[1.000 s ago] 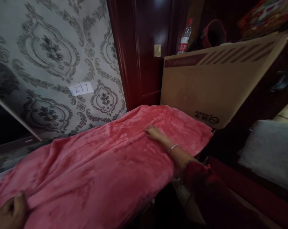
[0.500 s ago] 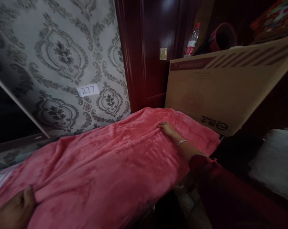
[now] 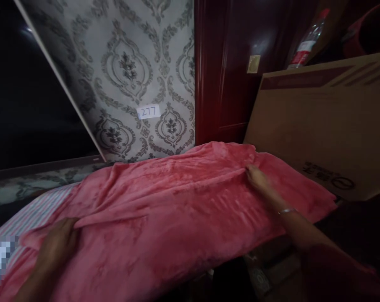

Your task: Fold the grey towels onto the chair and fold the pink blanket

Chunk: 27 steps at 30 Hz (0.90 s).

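A plush pink blanket (image 3: 177,214) lies spread across the surface before me, with a raised fold running between my two hands. My left hand (image 3: 59,241), at the lower left, is closed on the near-left end of that fold. At the fold's right end, my right hand (image 3: 257,178) pinches the fabric; a silver bracelet (image 3: 286,211) circles that wrist. Striped cloth (image 3: 40,209) shows from under the blanket at the left. The fingertips of both hands are partly hidden in the fabric.
A large cardboard box (image 3: 303,121) stands beyond the blanket at the right, with a plastic bottle (image 3: 305,48) on top. A dark screen (image 3: 35,92) is at the left by the patterned wall (image 3: 127,84). Behind is a dark red door (image 3: 221,75).
The view has turned left, so more of the screen and striped cloth shows. Both hands have pulled the blanket's fold up more tautly, and the left hand is farther into view.
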Each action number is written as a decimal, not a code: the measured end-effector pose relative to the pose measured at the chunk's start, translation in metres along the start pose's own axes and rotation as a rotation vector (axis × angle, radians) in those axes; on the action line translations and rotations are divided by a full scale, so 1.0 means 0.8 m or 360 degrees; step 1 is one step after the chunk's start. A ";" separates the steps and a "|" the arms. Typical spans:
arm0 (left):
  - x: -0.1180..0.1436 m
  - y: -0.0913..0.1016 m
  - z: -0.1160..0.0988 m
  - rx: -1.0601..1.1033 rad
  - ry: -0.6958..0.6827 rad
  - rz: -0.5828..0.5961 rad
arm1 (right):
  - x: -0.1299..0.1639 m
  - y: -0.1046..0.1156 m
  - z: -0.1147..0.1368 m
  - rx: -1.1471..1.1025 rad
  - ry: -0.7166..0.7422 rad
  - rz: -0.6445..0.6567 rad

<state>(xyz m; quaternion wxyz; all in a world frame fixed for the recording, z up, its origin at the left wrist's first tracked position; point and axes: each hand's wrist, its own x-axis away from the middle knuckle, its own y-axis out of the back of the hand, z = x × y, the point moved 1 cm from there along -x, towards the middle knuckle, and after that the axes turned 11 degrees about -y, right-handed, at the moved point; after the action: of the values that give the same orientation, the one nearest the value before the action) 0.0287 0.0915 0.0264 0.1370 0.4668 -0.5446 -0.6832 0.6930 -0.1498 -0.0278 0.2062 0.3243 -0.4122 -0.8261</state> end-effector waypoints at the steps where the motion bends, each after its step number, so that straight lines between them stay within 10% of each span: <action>1: 0.003 0.006 0.000 0.0034 0.0027 -0.0053 | 0.007 0.007 -0.004 -0.0024 0.0005 -0.0051; 10: 0.045 0.032 0.013 0.0043 0.0218 -0.0265 | 0.066 0.049 -0.045 -0.0160 0.0120 -0.0431; 18: 0.041 0.023 0.041 0.0130 -0.0006 0.0163 | 0.075 0.044 -0.059 -0.0072 0.0251 -0.0235; 27: 0.023 0.067 0.033 0.0175 0.0355 0.0066 | 0.056 0.069 -0.044 0.0068 0.0173 -0.0098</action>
<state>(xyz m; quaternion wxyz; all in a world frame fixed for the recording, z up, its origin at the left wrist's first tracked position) -0.0188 0.0751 0.0631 0.1850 0.5352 -0.5721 -0.5933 0.6898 -0.2280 -0.0151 0.1957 0.3857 -0.4078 -0.8042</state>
